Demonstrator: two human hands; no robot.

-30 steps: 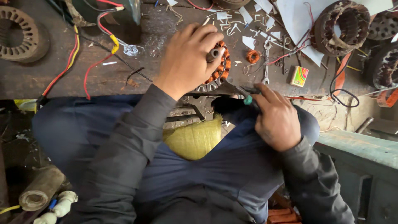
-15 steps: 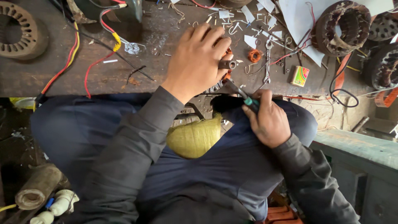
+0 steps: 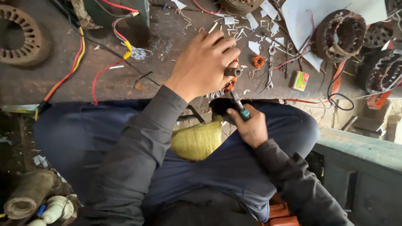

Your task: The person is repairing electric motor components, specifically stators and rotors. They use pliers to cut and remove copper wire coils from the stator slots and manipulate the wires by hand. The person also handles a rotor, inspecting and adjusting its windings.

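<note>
My left hand (image 3: 205,65) grips a motor part with copper-orange windings and a steel shaft (image 3: 233,72), mostly hidden under the palm, at the near edge of the wooden workbench (image 3: 54,81). My right hand (image 3: 250,127) sits just below it, closed around a tool with a green handle (image 3: 242,110) whose metal tip points up at the windings. A yellow-green wrapped bundle (image 3: 197,140) rests on my lap between my knees.
Wound motor stators (image 3: 338,35) stand at the bench's right end, a bare laminated stator core (image 3: 19,35) at the left. Red, yellow and black wires (image 3: 79,58), paper scraps, a small copper coil (image 3: 258,61) and a small colourful box (image 3: 300,80) litter the bench. Pipes (image 3: 29,196) lie lower left.
My left hand has shifted on the motor part, which now shows its shaft end. My right hand has slid left and nearer, raising the tool's tip toward the windings.
</note>
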